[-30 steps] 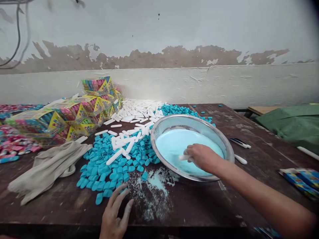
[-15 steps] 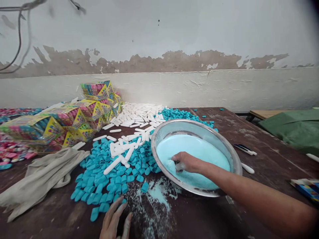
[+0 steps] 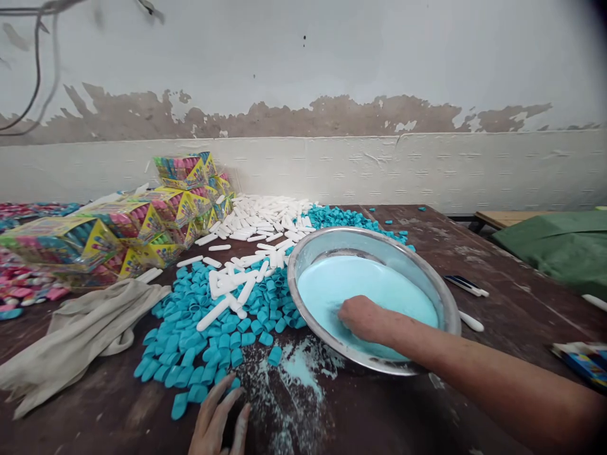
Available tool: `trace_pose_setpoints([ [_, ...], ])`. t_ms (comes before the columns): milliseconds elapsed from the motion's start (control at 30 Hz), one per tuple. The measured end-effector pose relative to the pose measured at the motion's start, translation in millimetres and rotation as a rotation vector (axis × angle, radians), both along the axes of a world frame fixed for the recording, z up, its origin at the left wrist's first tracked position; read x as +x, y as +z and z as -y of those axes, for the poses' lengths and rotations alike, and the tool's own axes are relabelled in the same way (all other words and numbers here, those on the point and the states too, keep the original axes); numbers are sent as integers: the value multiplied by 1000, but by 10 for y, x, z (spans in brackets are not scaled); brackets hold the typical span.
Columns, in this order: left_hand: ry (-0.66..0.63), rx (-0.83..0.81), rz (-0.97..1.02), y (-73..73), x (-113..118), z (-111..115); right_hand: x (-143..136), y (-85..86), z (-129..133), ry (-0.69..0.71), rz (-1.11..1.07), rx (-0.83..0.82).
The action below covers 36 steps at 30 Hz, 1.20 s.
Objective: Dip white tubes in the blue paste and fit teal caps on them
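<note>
So, at 4 o'clock, pale-blue powder seems to be getting worked in the metal basin by the right hand, grip can't be told; left hand's loosely spread, 7 o'clock. Lift-out's probably called for.

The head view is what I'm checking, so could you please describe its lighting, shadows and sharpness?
In the head view, the far white sticks look nearly washed out; a cable at upper left casts a soft wall shadow; the upper right corner darkens; packets at the right edge look smeared.
</note>
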State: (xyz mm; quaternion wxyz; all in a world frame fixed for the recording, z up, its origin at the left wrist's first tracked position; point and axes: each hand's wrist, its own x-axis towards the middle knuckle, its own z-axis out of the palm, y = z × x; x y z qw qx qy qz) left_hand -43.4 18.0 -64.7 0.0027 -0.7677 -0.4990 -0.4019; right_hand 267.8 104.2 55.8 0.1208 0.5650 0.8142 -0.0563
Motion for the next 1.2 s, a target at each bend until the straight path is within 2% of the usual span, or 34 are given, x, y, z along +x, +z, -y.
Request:
trace_pose_setpoints([
  [100,54,-20,83,-17,68,18,-44,1,-60,31,-154,-53],
  [267,85,-56,124,9,86,41,196,105,-105,-15,-671,-271],
  [333,54,-60,93,26,53,40,300,157,-82,-39,-594,-262],
  [400,24,-53,73,44,25,37,330,181,-45,-72,-350,-175],
  [500,21,-42,70,66,16,34,195,127,9,-115,-139,-84],
  [667,20,-32,51,40,20,32,-96,-1,-26,-101,-206,-94],
  [767,9,-9,57,2,-6,39,-10,42,-99,-95,-365,-143],
  [833,7,3,68,36,-1,34,128,104,-121,-121,-479,-181],
  [900,-21,10,68,174,75,0,264,163,-101,-167,-584,-197],
  [1000,-150,-18,19,587,404,-133,390,202,-15,-244,-725,-184],
  [1100,-300,-104,-100,1072,975,-349,439,166,83,-296,-848,-184],
  [1200,-370,-301,-258,1377,1573,-569,479,105,159,-306,-948,-169],
])
